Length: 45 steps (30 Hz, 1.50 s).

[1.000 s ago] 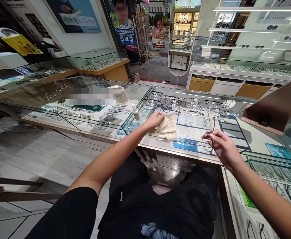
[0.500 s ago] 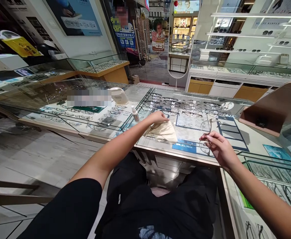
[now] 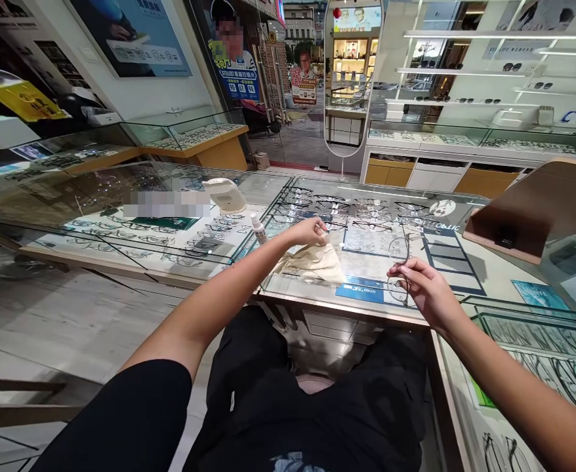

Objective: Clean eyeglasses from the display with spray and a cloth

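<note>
Above the glass counter (image 3: 367, 262), both hands (image 3: 311, 232) reach forward, apart.

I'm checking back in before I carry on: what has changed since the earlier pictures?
The cloth has come down and spread out wider over the glass counter. The left hand has shifted slightly right, at its upper edge; whether it still pinches it, I cannot tell. The right hand still holds the eyeglasses, and the small bottle stands where it was.
</note>
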Each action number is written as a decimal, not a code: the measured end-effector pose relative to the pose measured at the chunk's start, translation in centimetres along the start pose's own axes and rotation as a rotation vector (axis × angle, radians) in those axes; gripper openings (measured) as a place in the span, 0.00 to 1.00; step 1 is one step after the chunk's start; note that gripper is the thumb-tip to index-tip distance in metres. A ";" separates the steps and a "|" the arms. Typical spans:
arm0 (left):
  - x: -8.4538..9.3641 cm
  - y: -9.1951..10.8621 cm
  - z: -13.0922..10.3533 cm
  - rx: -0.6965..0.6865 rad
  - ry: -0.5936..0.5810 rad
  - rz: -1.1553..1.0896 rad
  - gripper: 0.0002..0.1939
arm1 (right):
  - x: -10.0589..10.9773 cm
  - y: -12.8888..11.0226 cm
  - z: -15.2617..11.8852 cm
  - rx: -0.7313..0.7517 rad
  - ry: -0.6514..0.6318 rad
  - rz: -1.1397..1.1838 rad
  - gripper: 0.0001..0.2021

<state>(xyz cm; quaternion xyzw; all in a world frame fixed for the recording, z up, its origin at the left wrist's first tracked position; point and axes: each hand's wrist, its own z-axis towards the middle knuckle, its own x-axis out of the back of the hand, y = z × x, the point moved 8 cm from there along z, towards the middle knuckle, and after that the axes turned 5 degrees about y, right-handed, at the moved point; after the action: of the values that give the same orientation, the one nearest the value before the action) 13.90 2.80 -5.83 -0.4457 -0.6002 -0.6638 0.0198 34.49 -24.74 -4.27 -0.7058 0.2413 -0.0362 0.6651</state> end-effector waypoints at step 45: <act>-7.1 15.0 -13.1 -0.280 0.238 -0.094 0.28 | -2.3 -3.0 -2.1 0.098 -0.166 -0.197 0.16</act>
<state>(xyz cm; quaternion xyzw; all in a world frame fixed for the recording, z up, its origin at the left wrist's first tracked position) 19.14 -15.59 3.02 -0.3341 -0.5155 -0.7891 -0.0026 32.54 -25.78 -0.57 -0.6935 0.1129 -0.0547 0.7095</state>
